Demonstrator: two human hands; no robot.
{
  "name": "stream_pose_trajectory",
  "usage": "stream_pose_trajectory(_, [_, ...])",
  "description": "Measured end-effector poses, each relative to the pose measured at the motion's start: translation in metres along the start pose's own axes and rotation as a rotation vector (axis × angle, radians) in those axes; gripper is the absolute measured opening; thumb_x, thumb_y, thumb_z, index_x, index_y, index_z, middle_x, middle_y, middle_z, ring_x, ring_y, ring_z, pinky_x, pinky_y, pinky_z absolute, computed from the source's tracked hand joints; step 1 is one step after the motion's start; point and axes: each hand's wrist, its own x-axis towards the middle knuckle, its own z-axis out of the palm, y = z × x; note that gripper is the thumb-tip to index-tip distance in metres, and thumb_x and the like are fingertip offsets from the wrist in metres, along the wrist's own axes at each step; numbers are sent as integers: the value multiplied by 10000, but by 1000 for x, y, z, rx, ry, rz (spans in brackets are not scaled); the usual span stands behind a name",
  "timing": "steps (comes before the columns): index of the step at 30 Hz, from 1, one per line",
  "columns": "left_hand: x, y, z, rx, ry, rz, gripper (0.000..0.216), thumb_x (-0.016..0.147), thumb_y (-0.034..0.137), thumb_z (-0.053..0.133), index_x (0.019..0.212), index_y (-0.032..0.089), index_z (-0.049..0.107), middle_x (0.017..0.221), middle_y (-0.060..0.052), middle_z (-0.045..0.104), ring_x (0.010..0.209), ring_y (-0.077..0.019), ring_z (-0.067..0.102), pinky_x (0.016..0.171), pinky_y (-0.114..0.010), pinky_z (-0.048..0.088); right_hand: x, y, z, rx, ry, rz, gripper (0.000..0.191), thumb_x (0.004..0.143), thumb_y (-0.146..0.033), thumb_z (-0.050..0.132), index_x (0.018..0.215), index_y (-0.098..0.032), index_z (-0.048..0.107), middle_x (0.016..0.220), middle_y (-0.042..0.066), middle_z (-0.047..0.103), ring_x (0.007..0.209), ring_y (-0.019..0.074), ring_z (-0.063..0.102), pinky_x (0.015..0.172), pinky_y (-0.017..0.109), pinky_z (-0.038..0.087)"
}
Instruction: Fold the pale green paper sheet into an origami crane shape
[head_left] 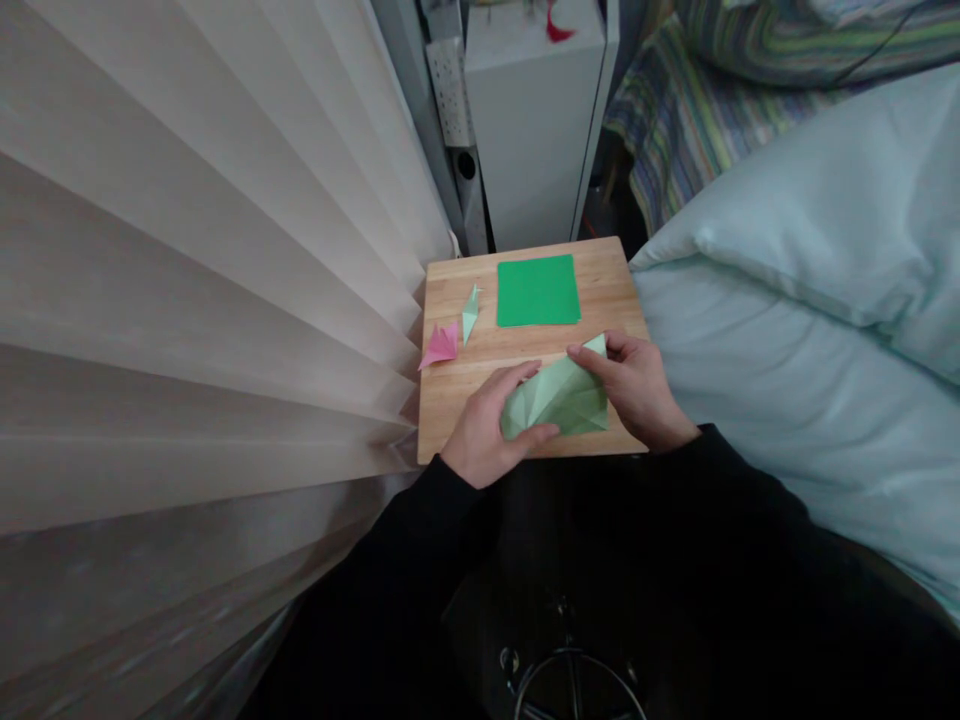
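Observation:
A pale green sheet of origami paper point(564, 398), creased and partly folded, is held between both hands near the front edge of the wooden table point(450, 420). My left hand point(491, 425) grips its left end, thumb along the near edge and fingers behind the far edge. My right hand point(634, 385) pinches the upper right corner between thumb and fingers. Beyond the left hand lie a pink folded paper figure point(441, 345) and a small pale green folded figure point(470, 314). A bright green stack of square paper point(538, 291) rests at the back of the table.
A pleated curtain point(300, 300) hangs close along the table's left side. To the right is a bed with a light blue duvet point(787, 300). Behind the table stands a white cabinet point(532, 140). Below is a chair or stool base with a metal ring point(577, 655).

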Motion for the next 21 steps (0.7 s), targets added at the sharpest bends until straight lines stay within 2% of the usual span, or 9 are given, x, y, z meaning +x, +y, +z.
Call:
stream_pose_trajectory(2, [0, -5, 0, 126, -48, 87, 895, 707, 330, 894, 1500, 176, 510, 1526, -169, 563, 1403, -327, 528, 1194, -488, 392, 1, 2, 0, 58, 20, 12, 391, 705, -522, 826, 675, -231, 566, 648, -18, 571, 582, 132, 484, 542, 297, 388])
stream_pose_trajectory(3, [0, -8, 0, 168, -31, 91, 860, 734, 287, 869, 1508, 188, 506, 1532, -158, 564, 1411, -317, 529, 1201, -486, 389, 1, 3, 0, 91, 9, 23, 397, 705, -538, 825, 690, -232, 572, 664, -13, 588, 591, 138, 504, 555, 301, 411])
stream_pose_trajectory(4, [1, -10, 1, 194, -7, 79, 736, 799, 254, 807, 1483, 198, 541, 1505, -141, 596, 1387, -301, 559, 1188, -475, 408, 1, 3, 0, 119, -13, 35, 406, 704, -556, 825, 704, -233, 578, 681, -8, 604, 603, 143, 526, 570, 306, 433])
stream_pose_trajectory(6, [2, -12, 0, 207, 68, 16, 414, 925, 227, 648, 1338, 211, 675, 1365, -104, 710, 1265, -272, 659, 1117, -440, 477, 0, 4, 0, 148, -74, 57, 423, 691, -585, 833, 739, -230, 607, 721, 3, 637, 643, 155, 569, 611, 315, 471])
stream_pose_trajectory(8, [4, -11, -3, 184, 162, -68, 273, 983, 264, 565, 1152, 203, 771, 1182, -89, 791, 1118, -269, 727, 1026, -410, 529, -1, 3, 1, 145, -128, 62, 429, 664, -579, 862, 781, -224, 653, 770, 12, 672, 698, 164, 602, 657, 321, 498])
stream_pose_trajectory(11, [6, -9, -6, 96, 285, -172, 281, 974, 355, 599, 1003, 160, 799, 1034, -102, 818, 985, -282, 751, 919, -383, 559, -5, 1, 1, 134, -195, 65, 432, 598, -504, 928, 832, -215, 707, 823, 18, 718, 753, 173, 633, 712, 329, 524])
stream_pose_trajectory(15, [6, -11, -7, -51, 315, -266, 318, 943, 409, 638, 932, 127, 785, 1011, -125, 809, 930, -273, 739, 803, -354, 574, -8, -4, 1, 110, -267, 117, 414, 577, -418, 948, 854, -203, 728, 909, 45, 764, 817, 201, 673, 776, 361, 550])
stream_pose_trajectory(18, [7, -16, -7, -150, 313, -305, 315, 918, 423, 664, 906, 128, 775, 1000, -123, 802, 891, -254, 729, 740, -336, 574, -8, -5, 0, 47, -229, 132, 334, 609, -386, 924, 778, -200, 706, 843, 29, 746, 741, 182, 644, 704, 340, 530])
stream_pose_trajectory(21, [8, -18, -8, -230, 282, -310, 235, 857, 357, 733, 907, 130, 768, 961, -101, 798, 838, -223, 719, 738, -323, 568, -7, -4, -3, 9, -219, 86, 285, 632, -359, 901, 712, -201, 678, 725, -6, 688, 655, 151, 583, 629, 308, 479])
